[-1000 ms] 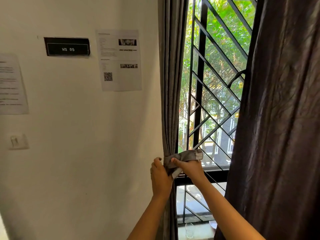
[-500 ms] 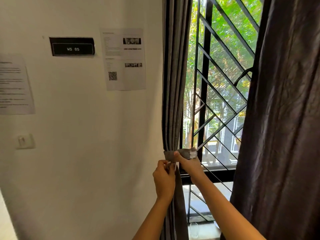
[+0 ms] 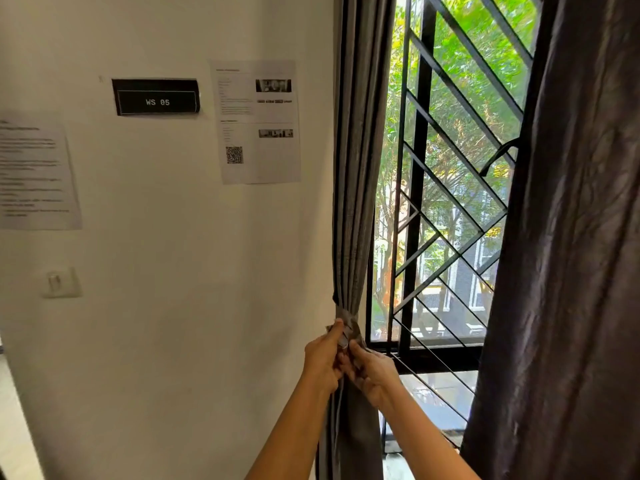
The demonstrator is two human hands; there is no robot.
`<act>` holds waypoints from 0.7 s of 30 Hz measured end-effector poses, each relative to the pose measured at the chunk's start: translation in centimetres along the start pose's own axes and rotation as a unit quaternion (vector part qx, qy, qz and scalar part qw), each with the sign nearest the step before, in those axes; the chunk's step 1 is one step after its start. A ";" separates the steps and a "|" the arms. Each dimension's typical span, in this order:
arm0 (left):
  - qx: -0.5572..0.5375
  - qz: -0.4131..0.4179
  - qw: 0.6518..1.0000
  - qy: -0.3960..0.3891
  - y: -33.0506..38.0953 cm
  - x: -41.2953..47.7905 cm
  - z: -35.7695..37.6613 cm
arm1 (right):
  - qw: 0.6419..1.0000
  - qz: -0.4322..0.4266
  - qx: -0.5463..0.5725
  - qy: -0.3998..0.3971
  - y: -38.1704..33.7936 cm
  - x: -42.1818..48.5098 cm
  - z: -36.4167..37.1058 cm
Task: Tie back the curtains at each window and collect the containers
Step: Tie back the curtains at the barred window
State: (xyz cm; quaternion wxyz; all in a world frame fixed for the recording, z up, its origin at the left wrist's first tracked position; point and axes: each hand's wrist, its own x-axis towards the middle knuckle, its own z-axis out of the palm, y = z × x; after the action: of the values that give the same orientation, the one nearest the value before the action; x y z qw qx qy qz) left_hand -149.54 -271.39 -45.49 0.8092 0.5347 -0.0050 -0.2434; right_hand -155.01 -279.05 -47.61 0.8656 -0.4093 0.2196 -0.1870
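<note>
Tieback (image 3: 346,318) now cinched round curtain (image 3: 356,202); left hand (image 3: 322,360), right hand (image 3: 374,372) pinching it, closer together.

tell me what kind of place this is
Probably a numbered workroom or office. A black wall sign reading WS 05 and a printed notice with a QR code hang on the wall; the left hand and right hand pinch a tieback round a grey curtain beside a black window grille.

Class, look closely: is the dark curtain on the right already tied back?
No, the dark curtain hangs loose, unbanded; the left hand and right hand pinch the band round the grey curtain.
</note>
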 end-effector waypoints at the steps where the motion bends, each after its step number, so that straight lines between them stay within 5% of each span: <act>1: 0.014 0.001 1.000 0.000 0.2 0.1 -0.1 | 1.000 0.008 0.000 0.002 0.1 -0.2 0.2; 9: 0.180 0.071 0.981 0.023 1.4 0.0 -0.4 | 0.988 0.029 -0.141 0.057 0.6 0.9 0.4; 14: 0.349 0.157 0.924 0.019 2.4 -0.3 -0.8 | 0.984 0.059 -0.153 0.069 -1.2 0.7 0.7; 21: 0.441 0.192 0.875 -0.051 2.2 -0.6 -1.2 | 0.977 0.047 -0.204 0.037 -3.9 -0.1 2.6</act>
State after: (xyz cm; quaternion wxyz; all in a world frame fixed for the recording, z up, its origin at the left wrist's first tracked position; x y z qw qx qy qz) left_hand -148.90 -269.41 -43.89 0.5190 0.8114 -0.2559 -0.0825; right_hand -154.29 -279.65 -42.98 0.7628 -0.5594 0.3044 -0.1123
